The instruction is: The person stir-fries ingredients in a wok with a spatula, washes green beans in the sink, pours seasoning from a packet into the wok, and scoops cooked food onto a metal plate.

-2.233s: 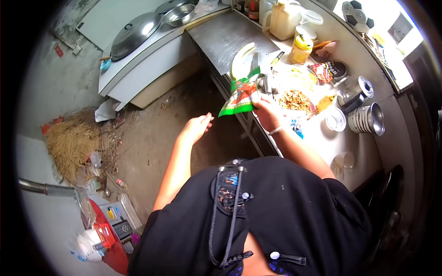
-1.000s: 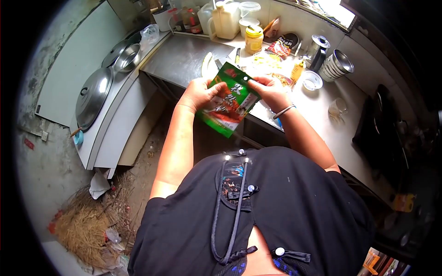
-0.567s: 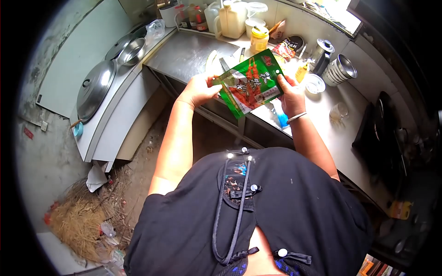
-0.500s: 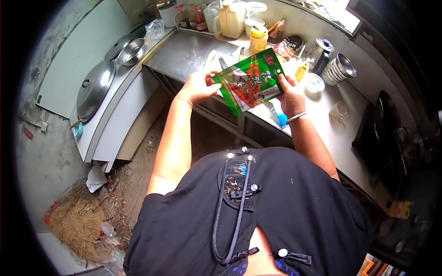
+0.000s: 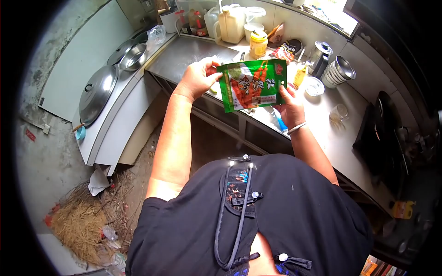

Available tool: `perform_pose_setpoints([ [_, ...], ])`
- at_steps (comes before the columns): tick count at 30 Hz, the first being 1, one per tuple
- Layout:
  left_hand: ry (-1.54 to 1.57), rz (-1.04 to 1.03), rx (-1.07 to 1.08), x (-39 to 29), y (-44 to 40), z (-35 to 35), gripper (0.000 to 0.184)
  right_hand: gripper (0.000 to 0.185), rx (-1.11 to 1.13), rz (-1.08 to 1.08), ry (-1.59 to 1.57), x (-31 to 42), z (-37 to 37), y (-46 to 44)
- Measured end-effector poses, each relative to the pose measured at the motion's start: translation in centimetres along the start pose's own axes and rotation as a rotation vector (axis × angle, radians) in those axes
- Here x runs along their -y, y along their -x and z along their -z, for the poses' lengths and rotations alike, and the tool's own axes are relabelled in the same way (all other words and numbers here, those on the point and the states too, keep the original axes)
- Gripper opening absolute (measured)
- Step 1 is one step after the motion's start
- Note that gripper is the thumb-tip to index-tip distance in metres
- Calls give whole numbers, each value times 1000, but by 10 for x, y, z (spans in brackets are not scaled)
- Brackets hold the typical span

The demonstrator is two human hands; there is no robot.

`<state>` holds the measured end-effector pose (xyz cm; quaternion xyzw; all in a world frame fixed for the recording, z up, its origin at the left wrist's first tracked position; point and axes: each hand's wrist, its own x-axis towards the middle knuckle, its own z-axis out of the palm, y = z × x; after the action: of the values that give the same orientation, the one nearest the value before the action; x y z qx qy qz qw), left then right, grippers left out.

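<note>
A green seasoning packet (image 5: pixel 252 86) with red food pictures and white lettering is held up in front of the counter, its printed face toward me. My left hand (image 5: pixel 201 77) pinches its left edge near the upper corner. At the right edge, my right hand (image 5: pixel 292 106) grips it, with the thumb on the front; the other fingers are partly behind. Beyond the packet stands a jar with a yellow lid (image 5: pixel 258 44). Close to my right hand are a yellow bottle (image 5: pixel 300 76), a clear plastic lid (image 5: pixel 314 86) and a blue packet (image 5: pixel 280 120).
Plastic jugs (image 5: pixel 231 25) and sauce bottles (image 5: pixel 199 24) line the back. Stacked metal cups (image 5: pixel 339 72), a glass pitcher (image 5: pixel 321 57) and a drinking glass (image 5: pixel 339 113) are on the right counter. At left is a lidded wok (image 5: pixel 98 94); straw (image 5: pixel 79 227) lies on the floor.
The packet has turned from tilted to nearly level, its right side dropping and its left side rising. Both hands keep hold of it; my left hand has moved up slightly.
</note>
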<state>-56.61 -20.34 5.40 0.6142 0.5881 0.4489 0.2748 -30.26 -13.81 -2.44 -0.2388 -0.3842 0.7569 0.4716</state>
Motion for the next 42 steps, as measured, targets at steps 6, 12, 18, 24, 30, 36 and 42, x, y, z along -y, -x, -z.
perform_pose_setpoints([
  [6, -15, -214, -56, -26, -10, 2, 20, 25, 137, -5, 19, 11, -12, 10],
  [12, -213, -348, -167, -69, -6, 0, 32, 22, 129, 104, -68, 21, -12, 9],
  [18, -128, -354, -154, -57, -8, -9, 28, 24, 83, 210, -142, 31, -13, 14],
  [24, -258, -200, -8, -54, 2, -19, 17, 28, 44, 92, -117, 38, -11, 26],
  [30, -263, -111, 19, -29, 10, -29, 19, 37, -12, 44, -179, 31, 0, 35],
  [36, -224, -104, -59, -8, 3, -38, 34, 30, -21, -1, -222, 32, 5, 38],
  [42, -570, -650, 36, -27, 17, -83, 63, 35, -149, -43, -98, 25, 11, 33],
])
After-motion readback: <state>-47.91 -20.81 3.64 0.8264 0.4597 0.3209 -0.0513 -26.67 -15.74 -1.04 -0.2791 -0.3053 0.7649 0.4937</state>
